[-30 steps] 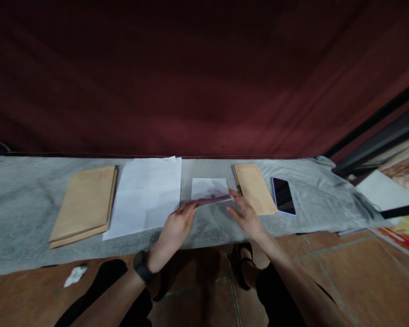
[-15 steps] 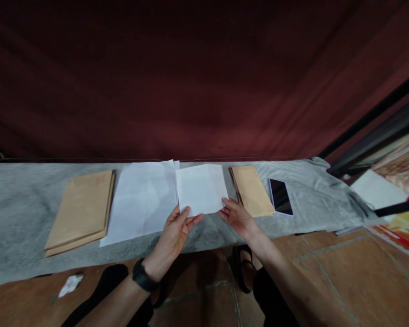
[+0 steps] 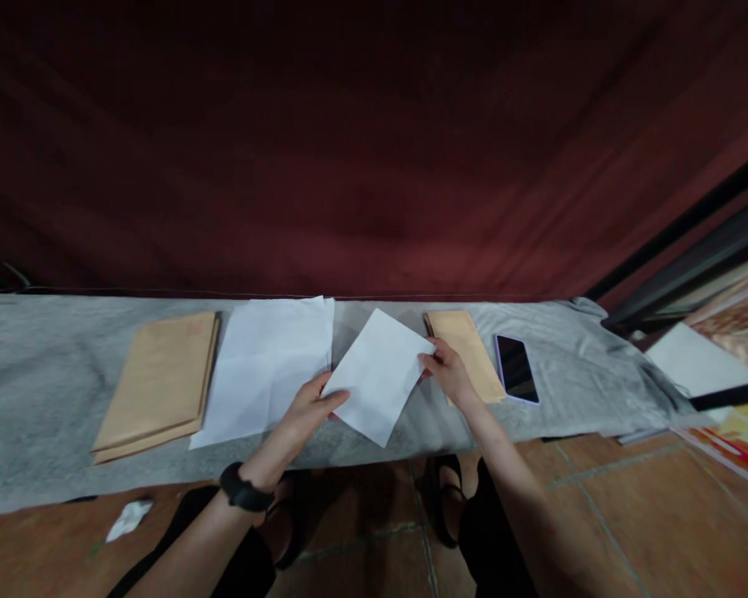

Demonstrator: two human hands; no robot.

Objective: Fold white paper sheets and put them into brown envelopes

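Dark red fabric (image 3: pixel 374 183), softly creased and fading almost to black along the top edge, fills the upper half of the frame. Beneath it, a long tabletop (image 3: pixel 31 374) runs across the middle, draped in grey cloth with a mottled, plush-looking nap that wrinkles toward the right.

Just right of the frame's centre, a smooth, matte piece of white paper (image 3: pixel 383 370) is held at a slant, so its four-sided outline reads as a diamond. The left hand (image 3: pixel 312 405) grasps its left corner, thumb laid flat on top; the right hand (image 3: pixel 445 370) pinches the right corner between thumb and fingers. Whether the paper is one layer or folded, I cannot tell.

Left of centre lie larger white sheets (image 3: pixel 268 370), thin and faintly creased, their edges slightly out of line. Beside them, farther left, rest large brown envelopes (image 3: pixel 159 382), stiff, rectangular and stacked. Right of centre, partly behind the right hand, are narrower tan envelopes (image 3: pixel 474 357), and next to them a phone (image 3: pixel 517 370) with rounded corners, a glossy black face and a lilac edge.

A black wristband (image 3: pixel 244 488) circles the left wrist. Reddish-brown floor tiles (image 3: pixel 636 490) with pale joints fill the lower right, and a crumpled white scrap (image 3: pixel 129 520) lies at lower left.
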